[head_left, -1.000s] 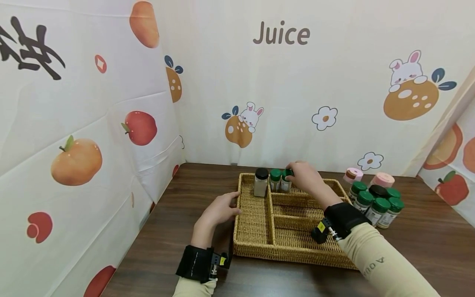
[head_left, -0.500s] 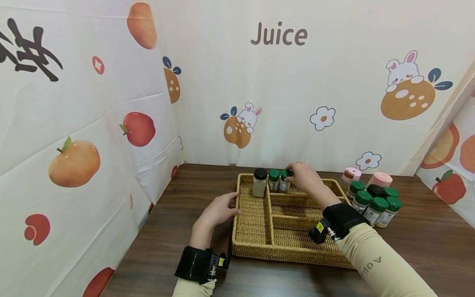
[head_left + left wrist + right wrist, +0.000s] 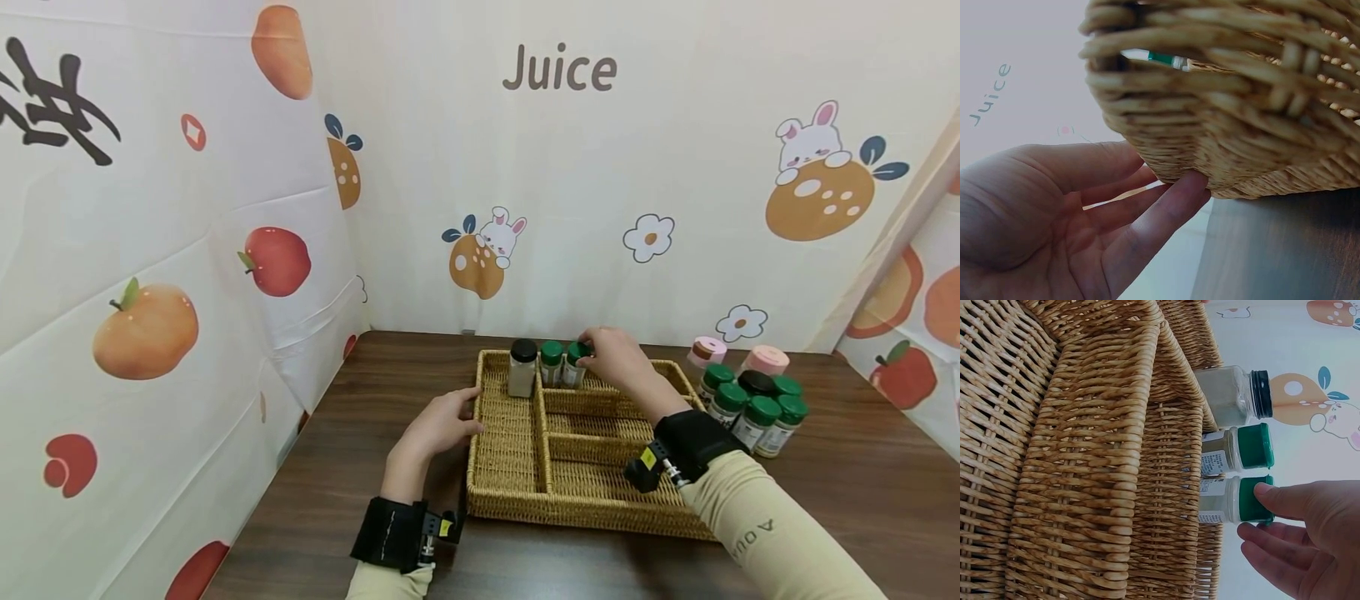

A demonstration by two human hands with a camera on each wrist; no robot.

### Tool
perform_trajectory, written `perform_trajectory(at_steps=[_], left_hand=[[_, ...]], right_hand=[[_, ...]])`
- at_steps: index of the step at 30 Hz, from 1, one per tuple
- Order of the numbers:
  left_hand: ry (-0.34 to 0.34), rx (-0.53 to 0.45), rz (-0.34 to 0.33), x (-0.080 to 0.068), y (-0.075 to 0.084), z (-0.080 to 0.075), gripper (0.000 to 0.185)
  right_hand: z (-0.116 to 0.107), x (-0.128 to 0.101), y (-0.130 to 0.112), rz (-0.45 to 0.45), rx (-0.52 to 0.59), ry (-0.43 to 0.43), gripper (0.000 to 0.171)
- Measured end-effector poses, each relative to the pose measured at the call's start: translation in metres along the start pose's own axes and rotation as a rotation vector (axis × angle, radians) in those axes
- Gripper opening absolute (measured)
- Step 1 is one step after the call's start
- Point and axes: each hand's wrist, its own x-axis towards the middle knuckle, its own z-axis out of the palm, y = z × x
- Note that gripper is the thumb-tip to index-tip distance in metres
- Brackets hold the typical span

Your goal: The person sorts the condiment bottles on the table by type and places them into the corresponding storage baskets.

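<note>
A woven wicker basket [image 3: 570,507] with several compartments lies on the dark wooden table. In its back compartments stand a black-capped jar [image 3: 522,367] and two green-capped jars. My right hand [image 3: 611,356] reaches over the basket, and thumb and fingers pinch the cap of the right-hand green-capped jar [image 3: 574,364]; the other green-capped jar [image 3: 551,363] stands beside it. In the right wrist view the thumb lies on that jar's [image 3: 1235,500] cap edge. My left hand [image 3: 442,422] rests on the basket's left rim, its straight fingers [image 3: 1154,225] touching the woven side [image 3: 1241,125].
A cluster of several green-capped jars and one black-capped jar [image 3: 752,404] stands on the table right of the basket, with two pink-lidded containers [image 3: 709,350] behind it. Printed fabric walls close the table at the back and left.
</note>
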Motion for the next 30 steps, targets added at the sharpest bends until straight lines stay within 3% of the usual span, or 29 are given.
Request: perform_trajectory(at_steps=[12, 30], left_hand=[[0.004, 0.032, 0.002, 0.002, -0.001, -0.001, 0.062], [0.012, 0.034, 0.008, -0.001, 0.0, 0.0, 0.062]], right_hand=[[-0.005, -0.006, 0.005, -0.014, 0.051, -0.009, 0.039], [-0.017, -0.014, 0.024, 0.022, -0.005, -0.004, 0.04]])
